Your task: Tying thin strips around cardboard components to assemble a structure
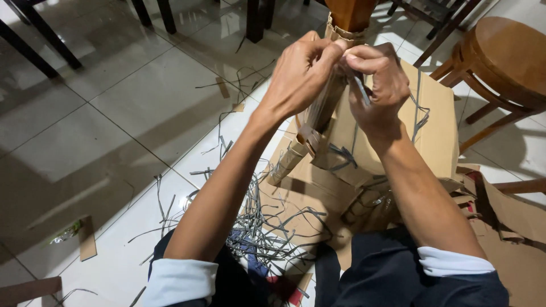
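The left hand (pixel 301 68) and right hand (pixel 378 79) both pinch a thin grey strip (pixel 361 91) at the top of a brown cardboard tube (pixel 318 113), with many cut strips (pixel 267 227) already on the floor (pixel 114 113) and the wrapping, it seems, not finished.

Round wooden stool (pixel 508 54) far right; dark chair legs (pixel 40 31) on tiled floor (pixel 114 119)

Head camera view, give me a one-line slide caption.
Left hand and right hand pinch a cardboard-wrapped wooden leg above grey strips.
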